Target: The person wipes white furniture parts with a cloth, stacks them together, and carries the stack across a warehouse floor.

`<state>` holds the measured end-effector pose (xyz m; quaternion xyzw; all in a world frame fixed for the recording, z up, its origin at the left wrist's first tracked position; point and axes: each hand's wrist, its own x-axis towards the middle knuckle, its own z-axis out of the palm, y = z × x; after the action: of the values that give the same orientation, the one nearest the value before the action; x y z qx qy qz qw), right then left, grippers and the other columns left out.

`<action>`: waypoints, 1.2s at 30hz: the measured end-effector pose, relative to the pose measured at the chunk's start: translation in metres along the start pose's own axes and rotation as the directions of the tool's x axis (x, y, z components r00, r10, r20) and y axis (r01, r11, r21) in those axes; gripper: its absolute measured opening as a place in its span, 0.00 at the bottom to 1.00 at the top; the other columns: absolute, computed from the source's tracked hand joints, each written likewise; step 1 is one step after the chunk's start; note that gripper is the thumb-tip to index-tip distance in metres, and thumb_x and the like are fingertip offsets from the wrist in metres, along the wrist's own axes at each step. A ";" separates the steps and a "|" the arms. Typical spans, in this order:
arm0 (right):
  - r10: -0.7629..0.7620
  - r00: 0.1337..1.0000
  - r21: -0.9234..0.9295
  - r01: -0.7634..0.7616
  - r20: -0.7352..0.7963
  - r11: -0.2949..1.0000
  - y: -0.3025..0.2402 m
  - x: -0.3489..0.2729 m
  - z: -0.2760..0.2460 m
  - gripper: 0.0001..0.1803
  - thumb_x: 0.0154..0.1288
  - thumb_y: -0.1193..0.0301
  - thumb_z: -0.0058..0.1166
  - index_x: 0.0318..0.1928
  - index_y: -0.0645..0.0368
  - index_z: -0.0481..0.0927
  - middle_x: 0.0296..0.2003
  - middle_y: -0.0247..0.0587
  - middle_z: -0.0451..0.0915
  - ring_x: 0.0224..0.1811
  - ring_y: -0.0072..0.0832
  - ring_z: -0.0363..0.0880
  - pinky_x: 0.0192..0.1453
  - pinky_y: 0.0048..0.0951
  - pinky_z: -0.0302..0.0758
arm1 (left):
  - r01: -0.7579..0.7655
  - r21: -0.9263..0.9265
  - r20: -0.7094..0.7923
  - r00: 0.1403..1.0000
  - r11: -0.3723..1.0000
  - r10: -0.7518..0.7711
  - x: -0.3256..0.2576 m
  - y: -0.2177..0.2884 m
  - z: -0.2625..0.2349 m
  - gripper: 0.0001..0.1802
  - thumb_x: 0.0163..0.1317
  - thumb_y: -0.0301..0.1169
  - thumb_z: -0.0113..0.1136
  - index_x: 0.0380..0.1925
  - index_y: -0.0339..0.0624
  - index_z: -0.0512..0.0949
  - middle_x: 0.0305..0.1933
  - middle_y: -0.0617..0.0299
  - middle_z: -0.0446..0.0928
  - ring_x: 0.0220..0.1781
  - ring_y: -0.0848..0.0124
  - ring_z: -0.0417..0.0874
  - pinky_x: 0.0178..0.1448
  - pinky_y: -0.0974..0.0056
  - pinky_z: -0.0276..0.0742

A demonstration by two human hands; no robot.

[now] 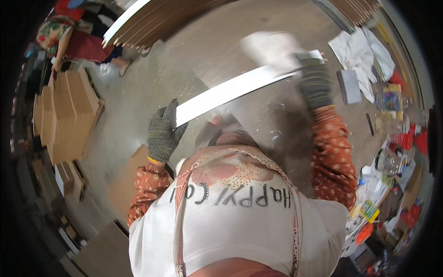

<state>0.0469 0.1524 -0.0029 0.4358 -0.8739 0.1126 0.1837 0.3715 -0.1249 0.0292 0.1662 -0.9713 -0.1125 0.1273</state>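
Background: a scuffed grey concrete floor (pixel 194 57), above which a long, flat white strip (pixel 230 93) lies slantwise before my body. My left hand (pixel 162 132), in a dark grey-green knitted glove, grips the strip's lower left end. My right hand (pixel 315 81), similarly gloved, is at the upper right end with a bunched white cloth (pixel 267 48); motion blur means I cannot tell how its fingers close. Caution: if the cloth snags on an edge, the strip may twist from my left grip, as knit could slide on a smooth face. A swinging end could strike the stacked brown panels (pixel 184 22) ahead.
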 end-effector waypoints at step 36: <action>-0.142 0.987 0.015 0.141 0.075 0.990 -0.096 0.025 0.012 0.33 0.57 0.72 0.42 0.66 0.50 0.59 0.56 0.41 0.68 0.53 0.39 0.71 0.56 0.43 0.66 | 0.425 -0.838 0.523 0.805 -0.341 -0.280 -0.021 -0.018 0.013 0.26 0.55 0.23 0.58 0.55 0.31 0.65 0.41 0.51 0.77 0.43 0.63 0.81 0.44 0.63 0.81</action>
<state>0.1071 0.0732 0.0007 0.5015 -0.8465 0.0868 0.1562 0.3922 -0.1316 0.0078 0.2926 -0.4251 -0.8484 0.1177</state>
